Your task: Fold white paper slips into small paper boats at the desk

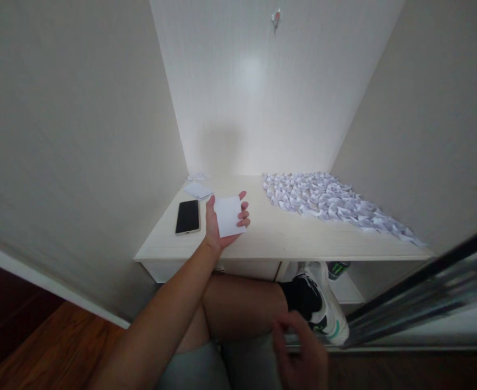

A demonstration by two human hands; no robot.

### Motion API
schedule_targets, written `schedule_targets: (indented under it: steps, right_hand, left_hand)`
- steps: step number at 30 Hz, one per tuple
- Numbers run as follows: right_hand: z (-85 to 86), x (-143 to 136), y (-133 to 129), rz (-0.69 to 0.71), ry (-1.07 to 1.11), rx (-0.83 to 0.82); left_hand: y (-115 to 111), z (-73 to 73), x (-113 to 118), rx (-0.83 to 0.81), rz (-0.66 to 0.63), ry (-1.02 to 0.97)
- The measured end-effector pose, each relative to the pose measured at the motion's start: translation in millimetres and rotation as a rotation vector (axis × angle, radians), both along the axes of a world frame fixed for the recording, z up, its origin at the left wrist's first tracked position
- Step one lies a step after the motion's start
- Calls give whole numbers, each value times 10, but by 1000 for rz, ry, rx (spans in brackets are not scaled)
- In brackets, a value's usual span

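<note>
A small white square of paper (227,216) lies across the palm of my left hand (214,225), which is held palm up over the shelf top. The thumb and the curled fingers close on the edges of the paper. Low in the view, above my leg, my right hand (301,352) is smeared by motion. Its fingers look bent, but whether they hold anything does not show. Just left of my left hand are a dark-screened phone (188,216) and, behind it, more white paper pieces (198,190).
Many folded white paper pieces (320,197) cover the right side of the white shelf top (258,244). A dark can (338,268) with a green mark stands below it, beside a white shoe (330,314) on my foot. Pale panels enclose the shelf.
</note>
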State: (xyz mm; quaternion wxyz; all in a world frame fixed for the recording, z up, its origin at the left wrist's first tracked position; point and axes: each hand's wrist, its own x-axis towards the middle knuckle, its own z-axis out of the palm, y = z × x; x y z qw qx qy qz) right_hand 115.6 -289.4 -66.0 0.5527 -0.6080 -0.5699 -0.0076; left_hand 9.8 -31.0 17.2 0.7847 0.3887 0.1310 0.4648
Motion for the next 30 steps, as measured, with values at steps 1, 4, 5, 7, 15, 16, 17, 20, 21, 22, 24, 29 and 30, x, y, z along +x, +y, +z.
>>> schedule_targets:
  steps: [1,4,5,7,15,16,17,20,21,22,24,29,30]
  right_hand:
    - [139,-253,211,184,-40,-3]
    - [629,-1039,1027,405,20,-160]
    - [778,-1251,1338,375,80,-243]
    - [987,-1545,1945,293,129,-455]
    - [787,-1797,2910,52,30,-680]
    - [749,-1817,2915,43,0,-664]
    - [721,-1832,2923,29,-23,-652]
    - [696,-1836,2990,2,-47,-645]
    - [702,-1824,3021,4,-46,-649]
    - [711,-1808,3050,7,-46,-655]
    - [732,-1775,3092,8,-49,-663]
    - [762,-1730,3127,33,-88,-678]
    - [772,-1725,3140,49,-102,-693]
  left_hand:
    - [-27,-20,32,3,-7,16]
    - [-110,-58,173,-23,-71,24]
    - [-131,-67,230,-45,-117,19]
    - [-157,-91,340,-87,-188,38]
    - [-210,-197,503,-225,-80,48]
    - [-218,-203,499,-252,-61,36]
    - [-224,-207,492,-271,-45,27]
    - [-230,-218,460,-325,-25,-36]
    - [-231,-220,449,-342,-34,-64]
    - [-233,-220,439,-364,-41,-89]
    - [-243,-210,426,-424,-48,-124]
    - [-293,-147,439,-550,42,-157]
    - [-301,-137,444,-562,63,-158]
